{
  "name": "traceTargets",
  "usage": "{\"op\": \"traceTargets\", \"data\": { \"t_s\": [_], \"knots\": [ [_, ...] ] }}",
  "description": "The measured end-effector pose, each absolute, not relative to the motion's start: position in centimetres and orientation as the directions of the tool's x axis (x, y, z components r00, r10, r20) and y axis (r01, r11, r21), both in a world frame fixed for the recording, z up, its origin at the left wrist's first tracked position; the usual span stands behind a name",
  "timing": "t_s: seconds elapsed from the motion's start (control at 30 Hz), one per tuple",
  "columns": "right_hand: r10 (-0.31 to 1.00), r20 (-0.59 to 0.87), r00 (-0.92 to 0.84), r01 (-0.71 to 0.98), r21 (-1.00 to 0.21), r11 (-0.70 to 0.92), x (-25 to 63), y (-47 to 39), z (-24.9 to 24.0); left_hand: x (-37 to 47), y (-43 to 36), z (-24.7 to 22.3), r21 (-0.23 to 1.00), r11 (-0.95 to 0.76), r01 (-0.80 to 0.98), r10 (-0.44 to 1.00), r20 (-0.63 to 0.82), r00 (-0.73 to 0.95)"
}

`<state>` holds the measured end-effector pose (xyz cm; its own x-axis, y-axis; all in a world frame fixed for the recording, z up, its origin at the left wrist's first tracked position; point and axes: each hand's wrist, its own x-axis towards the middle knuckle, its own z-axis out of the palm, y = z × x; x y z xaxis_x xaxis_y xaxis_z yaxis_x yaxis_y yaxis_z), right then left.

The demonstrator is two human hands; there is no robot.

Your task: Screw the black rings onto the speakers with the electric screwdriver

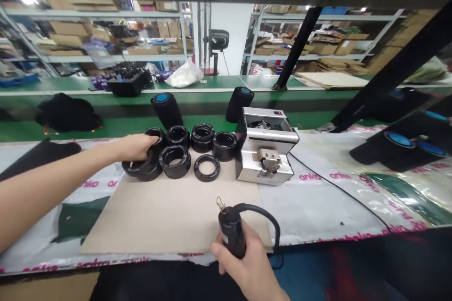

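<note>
At the left end of a group of black plastic rings (174,162), my left hand (138,146) reaches in and closes its fingers on a black ring (155,137). Its fingertips are partly hidden by the ring. Several rings stand stacked, and a single flat ring (206,168) lies nearest the sheet's middle. My right hand (247,258) grips a black corded electric screwdriver (231,233) near the front edge. The screwdriver's cord end and wire hook point up and away from me; its bit end is hidden.
A silver screw feeder (266,146) stands right of the rings, its cable (339,188) running right. Beneath is a cardboard sheet (169,216). Two black cylindrical speakers (167,109) stand behind, and more black cylinders (388,146) lie at right. A slanted black post (384,66) crosses the right side.
</note>
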<state>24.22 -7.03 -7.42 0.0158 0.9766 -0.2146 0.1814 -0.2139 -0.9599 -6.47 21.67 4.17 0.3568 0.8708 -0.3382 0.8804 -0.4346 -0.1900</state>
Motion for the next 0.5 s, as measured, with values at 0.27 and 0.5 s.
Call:
{"op": "traceTargets", "data": {
  "t_s": [0.27, 0.5],
  "knots": [
    [0.969, -0.246, 0.032, 0.152, -0.957, -0.248, 24.3, -7.3, -7.9, -5.6, 21.8, 5.2, -0.165, -0.469, 0.868, 0.85, -0.351, 0.393],
    [0.967, -0.252, 0.023, 0.144, -0.957, -0.252, 24.5, -7.4, -7.4, -6.4, 23.1, 5.9, -0.064, -0.547, 0.835, 0.8, -0.333, 0.498]
  ]
}}
